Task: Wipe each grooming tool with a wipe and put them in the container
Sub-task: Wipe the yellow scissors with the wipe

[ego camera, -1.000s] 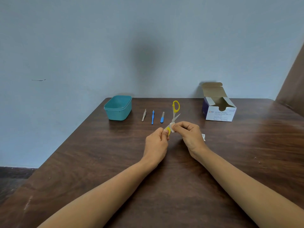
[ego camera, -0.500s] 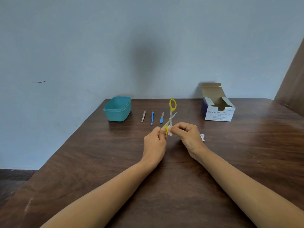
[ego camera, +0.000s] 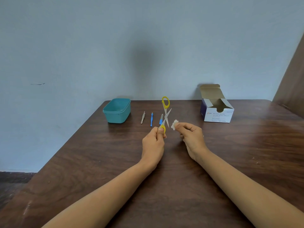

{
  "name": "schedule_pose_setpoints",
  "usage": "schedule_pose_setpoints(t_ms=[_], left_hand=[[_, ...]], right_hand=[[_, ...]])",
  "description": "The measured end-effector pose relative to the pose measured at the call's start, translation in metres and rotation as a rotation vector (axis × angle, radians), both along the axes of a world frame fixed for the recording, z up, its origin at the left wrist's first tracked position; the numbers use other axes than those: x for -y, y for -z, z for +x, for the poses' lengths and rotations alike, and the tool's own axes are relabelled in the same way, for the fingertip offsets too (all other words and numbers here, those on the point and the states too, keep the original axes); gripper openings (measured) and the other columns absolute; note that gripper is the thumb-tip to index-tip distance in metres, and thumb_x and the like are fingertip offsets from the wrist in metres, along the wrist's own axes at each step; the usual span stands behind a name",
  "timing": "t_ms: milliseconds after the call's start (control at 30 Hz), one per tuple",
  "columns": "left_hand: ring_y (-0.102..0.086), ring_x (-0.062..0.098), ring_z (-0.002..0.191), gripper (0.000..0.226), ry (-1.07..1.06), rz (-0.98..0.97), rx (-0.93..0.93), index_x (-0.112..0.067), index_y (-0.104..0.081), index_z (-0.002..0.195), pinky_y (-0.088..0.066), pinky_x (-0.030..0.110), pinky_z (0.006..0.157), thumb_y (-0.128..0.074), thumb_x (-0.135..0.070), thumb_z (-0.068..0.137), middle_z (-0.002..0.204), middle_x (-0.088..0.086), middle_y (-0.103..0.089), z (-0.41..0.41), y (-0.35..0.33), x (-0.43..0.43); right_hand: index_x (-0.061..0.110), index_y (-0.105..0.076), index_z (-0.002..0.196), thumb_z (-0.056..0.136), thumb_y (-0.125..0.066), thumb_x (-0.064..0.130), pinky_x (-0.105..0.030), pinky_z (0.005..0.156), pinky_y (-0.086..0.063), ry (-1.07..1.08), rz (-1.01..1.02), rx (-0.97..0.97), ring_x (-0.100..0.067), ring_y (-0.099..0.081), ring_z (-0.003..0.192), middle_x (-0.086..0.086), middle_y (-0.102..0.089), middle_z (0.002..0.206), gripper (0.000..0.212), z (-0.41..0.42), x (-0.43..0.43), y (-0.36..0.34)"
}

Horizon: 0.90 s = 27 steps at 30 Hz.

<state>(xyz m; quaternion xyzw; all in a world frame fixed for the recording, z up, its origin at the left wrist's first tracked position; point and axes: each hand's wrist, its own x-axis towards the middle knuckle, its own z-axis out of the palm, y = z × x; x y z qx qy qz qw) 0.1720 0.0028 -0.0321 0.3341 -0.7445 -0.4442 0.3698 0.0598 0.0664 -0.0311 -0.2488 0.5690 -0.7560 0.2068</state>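
My left grip (ego camera: 153, 142) pinches one yellow handle of the splayed scissors (ego camera: 165, 112), raised above the counter (ego camera: 164, 178). My right grip (ego camera: 190, 137) pinches the crumpled wipe (ego camera: 174, 124) just beside the blades, not touching. Beyond lie tweezers (ego camera: 142, 117), a blue tool (ego camera: 151, 119) and a file (ego camera: 161, 120), probably unwiped. As far as I can see, nothing is in the teal container (ego camera: 117, 111) yet.
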Motion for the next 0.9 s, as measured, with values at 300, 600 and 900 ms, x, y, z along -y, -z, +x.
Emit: schedule_pose_setpoints(t_ms=[300,600,900], left_hand=[[-0.045,0.004,0.061,0.036,0.100,-0.071,0.064,-0.012,-0.060,0.083,-0.035,0.013,0.056,-0.040,-0.034,0.102,0.068,-0.008,-0.054,0.0008,0.0016,-0.0021],[-0.049,0.010,0.068,0.037,0.137,-0.103,0.109,-0.012,-0.061,0.084,-0.041,0.030,0.066,-0.039,-0.036,0.101,0.073,0.000,-0.059,0.0020,0.0016,-0.0027],[-0.049,0.009,0.067,0.037,0.178,-0.150,0.217,-0.014,-0.059,0.084,-0.044,0.033,0.068,-0.038,-0.039,0.102,0.070,-0.005,-0.056,0.0018,0.0000,-0.0031]], right_hand=[[0.013,-0.074,0.073,0.083,-0.069,0.010,-0.017,0.056,-0.037,-0.049,-0.097,0.246,-0.008,-0.043,0.062,-0.001,-0.065,0.070,0.011,-0.0017,-0.0027,-0.0060],[0.011,-0.074,0.082,0.081,-0.069,0.011,-0.021,0.059,-0.035,-0.088,-0.068,0.208,-0.009,-0.040,0.063,0.006,-0.068,0.068,0.005,-0.0009,-0.0024,-0.0060],[0.017,-0.076,0.067,0.083,-0.071,0.013,-0.016,0.057,-0.035,0.017,-0.073,0.094,-0.002,-0.045,0.055,0.008,-0.069,0.065,0.017,0.0029,-0.0038,-0.0065]])
